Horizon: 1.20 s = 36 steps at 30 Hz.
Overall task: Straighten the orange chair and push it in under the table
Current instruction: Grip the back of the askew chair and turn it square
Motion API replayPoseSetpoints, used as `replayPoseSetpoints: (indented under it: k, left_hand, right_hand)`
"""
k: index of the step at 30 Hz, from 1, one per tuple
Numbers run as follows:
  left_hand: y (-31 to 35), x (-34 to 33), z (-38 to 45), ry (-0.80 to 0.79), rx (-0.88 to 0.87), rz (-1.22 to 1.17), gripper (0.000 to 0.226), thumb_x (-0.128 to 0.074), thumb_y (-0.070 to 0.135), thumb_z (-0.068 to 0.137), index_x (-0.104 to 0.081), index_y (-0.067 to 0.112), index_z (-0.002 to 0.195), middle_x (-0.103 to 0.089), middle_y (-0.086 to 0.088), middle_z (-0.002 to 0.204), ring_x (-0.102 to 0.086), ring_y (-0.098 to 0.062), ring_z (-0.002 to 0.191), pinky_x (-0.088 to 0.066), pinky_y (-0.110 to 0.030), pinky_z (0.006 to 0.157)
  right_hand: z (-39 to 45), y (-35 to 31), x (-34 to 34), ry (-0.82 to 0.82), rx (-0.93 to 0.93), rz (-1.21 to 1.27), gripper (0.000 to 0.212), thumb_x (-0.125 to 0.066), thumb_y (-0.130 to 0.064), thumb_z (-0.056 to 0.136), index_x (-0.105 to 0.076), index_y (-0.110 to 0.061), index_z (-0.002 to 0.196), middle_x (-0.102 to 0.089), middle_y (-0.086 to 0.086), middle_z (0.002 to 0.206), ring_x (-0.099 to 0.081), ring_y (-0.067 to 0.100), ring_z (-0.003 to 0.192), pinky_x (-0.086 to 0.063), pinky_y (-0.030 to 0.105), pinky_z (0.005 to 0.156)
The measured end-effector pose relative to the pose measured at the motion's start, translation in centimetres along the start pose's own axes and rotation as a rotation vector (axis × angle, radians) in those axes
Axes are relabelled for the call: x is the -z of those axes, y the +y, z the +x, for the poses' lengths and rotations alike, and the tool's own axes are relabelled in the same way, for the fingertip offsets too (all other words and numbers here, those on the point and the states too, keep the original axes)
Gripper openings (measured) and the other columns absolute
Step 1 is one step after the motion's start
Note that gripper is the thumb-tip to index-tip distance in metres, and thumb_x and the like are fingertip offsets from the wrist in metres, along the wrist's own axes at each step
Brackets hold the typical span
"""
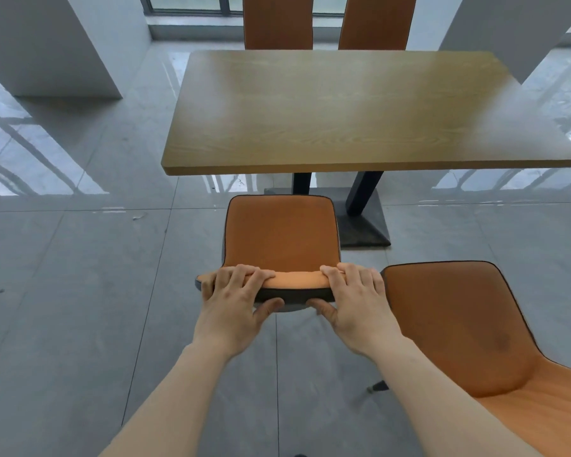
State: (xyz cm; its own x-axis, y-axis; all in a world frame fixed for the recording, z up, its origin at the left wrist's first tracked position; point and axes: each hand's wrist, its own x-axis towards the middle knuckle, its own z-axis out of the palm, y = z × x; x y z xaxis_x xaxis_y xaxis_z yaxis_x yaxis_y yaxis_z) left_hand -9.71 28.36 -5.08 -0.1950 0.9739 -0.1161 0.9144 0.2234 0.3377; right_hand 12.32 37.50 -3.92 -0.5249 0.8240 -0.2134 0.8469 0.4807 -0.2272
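Note:
An orange chair (279,232) with dark piping stands just in front of the wooden table (343,113), its seat facing the table edge and still outside it. My left hand (234,298) grips the left part of the chair's backrest top, fingers over the front and thumb behind. My right hand (356,301) grips the right part of the same backrest in the same way. The chair looks square to the table. Its legs are hidden under the seat.
A second orange chair (468,338) stands close on the right, angled, nearly touching my right hand. The table's dark pedestal base (363,225) sits under the table ahead. Two orange chairs (327,21) stand at the far side. White pillars flank the glossy grey tiled floor.

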Motion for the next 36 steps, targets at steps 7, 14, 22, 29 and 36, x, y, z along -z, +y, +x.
replayPoseSetpoints:
  k: [7,14,22,29,36]
  left_hand:
    - [-2.3,-0.1,-0.2,-0.005,0.024,0.027,0.059,-0.026,0.078,0.091,-0.043,0.045,0.138,-0.043,0.013,0.136,-0.034,-0.021,0.128,-0.032,-0.045,0.106]
    - [-2.2,-0.1,-0.2,-0.019,0.028,0.050,0.062,-0.023,0.078,0.089,-0.041,0.047,0.139,-0.042,0.013,0.139,-0.032,-0.021,0.131,-0.028,-0.044,0.109]
    - [-0.9,1.6,-0.7,-0.076,0.051,0.132,0.074,-0.015,0.077,0.087,-0.010,0.048,0.154,-0.014,0.007,0.167,0.000,-0.025,0.154,0.011,-0.050,0.123]
    - [2.9,3.7,-6.2,0.049,-0.018,0.124,0.078,-0.014,0.081,0.085,0.006,0.050,0.154,-0.003,0.006,0.169,0.007,-0.025,0.155,0.015,-0.050,0.122]
    - [8.2,4.3,-13.9,0.016,-0.078,0.066,0.076,-0.020,0.080,0.091,0.009,0.049,0.155,0.002,0.006,0.170,0.013,-0.023,0.156,0.021,-0.049,0.121]
  right_hand:
    - [0.3,-2.0,-1.7,0.041,-0.006,0.030,0.066,-0.035,-0.071,0.094,-0.033,-0.029,0.146,-0.039,0.009,0.150,-0.032,0.034,0.140,-0.021,0.056,0.121]
    - [0.3,-1.9,-1.1,0.000,0.006,0.012,0.067,-0.035,-0.070,0.096,-0.027,-0.031,0.150,-0.033,0.008,0.155,-0.025,0.032,0.145,-0.013,0.055,0.123]
    - [-1.3,-1.9,0.9,-0.043,-0.033,-0.063,0.087,-0.020,-0.085,0.087,0.004,-0.040,0.158,0.008,0.008,0.171,0.022,0.036,0.154,0.014,0.063,0.121]
    - [-9.8,-0.8,4.8,0.019,-0.115,-0.091,0.099,-0.011,-0.094,0.078,0.009,-0.041,0.159,0.014,0.005,0.172,0.023,0.030,0.154,0.013,0.060,0.122]
    - [-21.7,2.1,7.0,-0.004,-0.262,-0.117,0.101,-0.014,-0.096,0.078,0.011,-0.041,0.159,0.019,0.003,0.171,0.028,0.030,0.152,0.015,0.061,0.121]
